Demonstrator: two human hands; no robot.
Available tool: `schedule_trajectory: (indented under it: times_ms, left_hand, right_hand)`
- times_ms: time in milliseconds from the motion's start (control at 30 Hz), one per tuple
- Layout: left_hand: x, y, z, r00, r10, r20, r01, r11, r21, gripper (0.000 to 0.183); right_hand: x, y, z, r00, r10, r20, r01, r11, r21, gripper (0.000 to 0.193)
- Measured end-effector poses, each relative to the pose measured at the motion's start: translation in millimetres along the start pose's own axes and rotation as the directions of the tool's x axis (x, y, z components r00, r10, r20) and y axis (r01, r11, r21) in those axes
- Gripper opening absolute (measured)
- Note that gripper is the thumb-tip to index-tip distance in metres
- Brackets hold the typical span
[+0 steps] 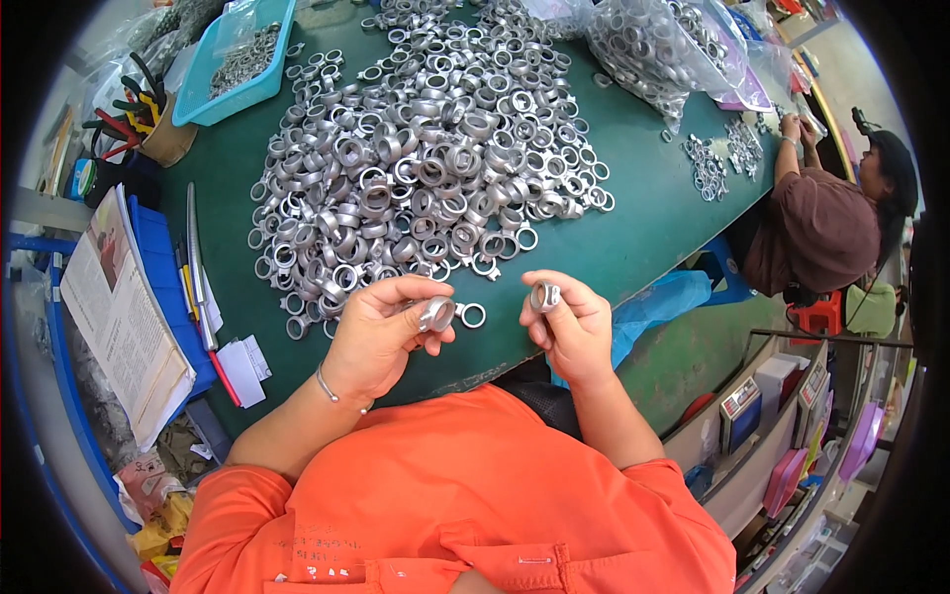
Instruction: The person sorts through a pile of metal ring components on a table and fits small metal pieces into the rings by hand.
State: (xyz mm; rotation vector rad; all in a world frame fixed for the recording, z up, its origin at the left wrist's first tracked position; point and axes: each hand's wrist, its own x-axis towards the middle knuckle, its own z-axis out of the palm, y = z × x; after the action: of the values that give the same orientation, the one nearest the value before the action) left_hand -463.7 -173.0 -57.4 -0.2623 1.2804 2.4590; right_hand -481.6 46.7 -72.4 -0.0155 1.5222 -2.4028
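Observation:
My left hand [389,332] pinches a grey metal ring [436,315] between thumb and fingers. In my right hand [574,327] is another metal ring [543,296] with a small lug on its side, gripped the same way. Both hands are raised at the near edge of the green table [633,238], apart from each other. Just beyond them spreads a large heap of similar metal rings [426,168]. One loose ring [473,316] lies on the tabletop right beside my left hand.
A blue basket [213,104] of small parts stands far left, near a pot [170,139] of pliers. Papers [129,307] lie at left by a long metal rod [198,267]. A plastic bag [643,59] of rings sits far right. A co-worker [821,228] sits at the right.

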Motion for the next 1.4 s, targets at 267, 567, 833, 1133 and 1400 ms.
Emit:
schedule_trajectory:
  times_ms: [267,567,833,1133,1400]
  left_hand:
    - [-3.8,10.7,1.7,0.998,-0.06,0.027,0.064,0.987,-0.147,0.024]
    - [-4.3,9.7,-2.3,0.989,-0.118,0.094,0.139,0.954,-0.266,0.007]
    - [0.1,6.9,8.4,0.99,-0.136,0.025,0.138,0.963,-0.23,0.002]
    - [-1.1,5.1,18.2,0.998,0.064,-0.005,-0.055,0.899,0.434,0.017]
    - [6.3,-9.7,17.1,0.929,0.325,0.177,-0.355,0.646,0.676,0.011]
  right_hand:
    - [32.6,2.3,-6.2,0.998,0.051,-0.044,-0.062,0.947,-0.316,0.015]
    - [52.4,16.4,4.1,0.851,-0.509,0.127,0.382,0.436,-0.815,0.012]
    - [36.6,-1.6,4.1,0.933,0.359,0.02,-0.358,0.925,0.131,0.015]
    - [23.0,3.3,11.7,0.875,0.459,0.155,-0.471,0.881,0.045,0.018]
    - [15.8,-8.5,19.8,0.959,0.238,0.153,-0.147,0.88,-0.451,0.015]
